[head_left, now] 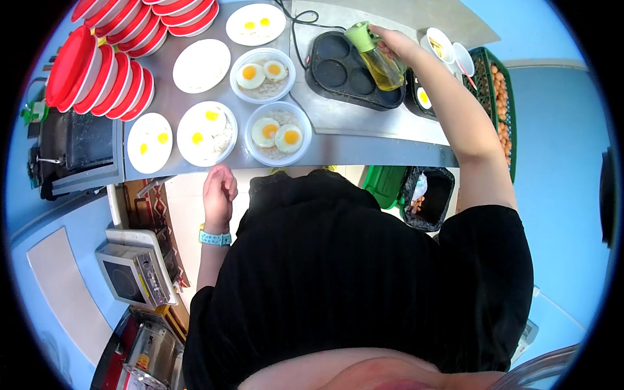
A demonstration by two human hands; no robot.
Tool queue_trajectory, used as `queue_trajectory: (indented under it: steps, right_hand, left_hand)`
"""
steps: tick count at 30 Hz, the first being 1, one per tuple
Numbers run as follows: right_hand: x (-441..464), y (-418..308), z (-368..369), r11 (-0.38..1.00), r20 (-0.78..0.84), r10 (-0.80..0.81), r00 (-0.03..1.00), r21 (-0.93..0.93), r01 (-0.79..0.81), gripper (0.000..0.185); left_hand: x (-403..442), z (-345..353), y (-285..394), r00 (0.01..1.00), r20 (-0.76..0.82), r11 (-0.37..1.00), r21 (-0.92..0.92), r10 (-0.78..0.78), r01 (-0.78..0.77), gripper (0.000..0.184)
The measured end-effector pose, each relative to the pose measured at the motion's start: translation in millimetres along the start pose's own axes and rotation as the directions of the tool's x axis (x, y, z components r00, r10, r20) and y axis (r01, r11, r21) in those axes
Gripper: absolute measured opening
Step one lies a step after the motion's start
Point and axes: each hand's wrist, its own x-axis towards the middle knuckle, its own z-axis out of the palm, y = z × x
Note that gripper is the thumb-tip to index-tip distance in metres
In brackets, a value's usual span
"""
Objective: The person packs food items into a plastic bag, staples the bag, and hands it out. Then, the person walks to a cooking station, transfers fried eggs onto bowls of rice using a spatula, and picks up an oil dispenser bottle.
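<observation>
My right hand (388, 47) is wrapped round an oil bottle (381, 65) with a green top, tilted over the right part of a black egg pan (335, 68) with round wells. Yellow oil shows in the bottle. The wells in view hold no egg. My left hand (220, 184) hangs at the counter's front edge with its fingers curled, near a bowl (208, 134) of rice and fried eggs. Beside that stand another bowl (278, 134) and a third (262, 75), each with two fried eggs on rice.
Red-rimmed bowls (107, 75) are stacked at the left. Egg plates (150, 143) and a white bowl (201, 65) stand on the counter. A second pan (421, 97) holds an egg. A green crate (510, 130) of eggs is at the right, a bin (446, 195) below.
</observation>
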Motion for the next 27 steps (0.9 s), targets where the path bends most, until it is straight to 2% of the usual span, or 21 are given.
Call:
queue_trajectory:
  steps: [1, 3, 10, 12, 13, 15, 19, 21, 22, 24, 25, 26, 27]
  right_hand:
    - [0, -1, 1, 1.0, -0.003, 0.001, 1.0, 0.001, -0.001, 0.041]
    - [0, -3, 4, 0.994, -0.054, -0.002, 0.999, -0.113, -0.004, 0.043]
    - [7, -2, -5, 0.992, 0.022, -0.004, 1.0, -0.123, 0.006, 0.042]
    - [14, 2, 6, 0.978, -0.195, -0.076, 0.978, -0.206, 0.035, 0.047]
    - [11, 0, 5, 0.978, -0.195, -0.078, 0.978, -0.207, 0.036, 0.047]
    - [4, -5, -1, 0.982, -0.037, -0.044, 0.998, -0.185, 0.036, 0.045]
    - [4, -10, 0, 0.996, 0.009, -0.021, 1.0, -0.085, 0.021, 0.041]
    - [23, 3, 11, 0.958, -0.242, -0.087, 0.967, -0.285, 0.014, 0.039]
    - [17, 5, 11, 0.962, -0.249, -0.077, 0.965, -0.274, 0.006, 0.039]
    - [-6, -3, -3, 0.959, -0.044, -0.07, 0.997, -0.279, 0.055, 0.039]
    - [-20, -2, -14, 0.994, 0.023, -0.042, 0.999, -0.102, 0.044, 0.041]
    - [-33, 7, -22, 0.996, -0.008, -0.027, 1.0, -0.08, 0.026, 0.041]
    - [-45, 16, -32, 0.993, -0.05, -0.079, 0.996, 0.086, 0.083, 0.044]
  left_hand:
    - [1, 0, 0, 1.0, 0.003, 1.0, -0.002, -0.001, 0.001, 0.018]
    - [0, 0, 1, 1.0, 0.006, 1.0, -0.003, -0.006, 0.006, 0.018]
    - [-1, 2, 2, 1.0, 0.01, 1.0, 0.006, -0.007, 0.007, 0.019]
    - [0, 2, 0, 1.0, 0.006, 1.0, -0.005, -0.015, 0.015, 0.02]
    - [0, 2, 0, 1.0, 0.016, 1.0, -0.005, -0.012, 0.012, 0.02]
    - [1, 2, 1, 1.0, 0.025, 1.0, -0.004, -0.004, 0.005, 0.02]
    - [3, 4, 2, 0.999, 0.043, 1.0, 0.006, -0.017, 0.017, 0.021]
    - [3, 9, 3, 0.998, 0.055, 1.0, 0.012, -0.023, 0.022, 0.021]
    - [1, 12, 6, 0.999, 0.031, 1.0, 0.01, -0.03, 0.03, 0.021]
    - [7, 19, 11, 0.999, 0.03, 0.999, 0.016, -0.032, 0.031, 0.021]
    - [6, 19, 12, 0.999, 0.035, 0.999, 0.032, -0.031, 0.03, 0.021]
    - [7, 21, 13, 0.998, 0.052, 0.998, 0.052, -0.036, 0.033, 0.021]
    - [21, 30, 14, 0.993, 0.099, 0.996, 0.073, -0.057, 0.05, 0.021]
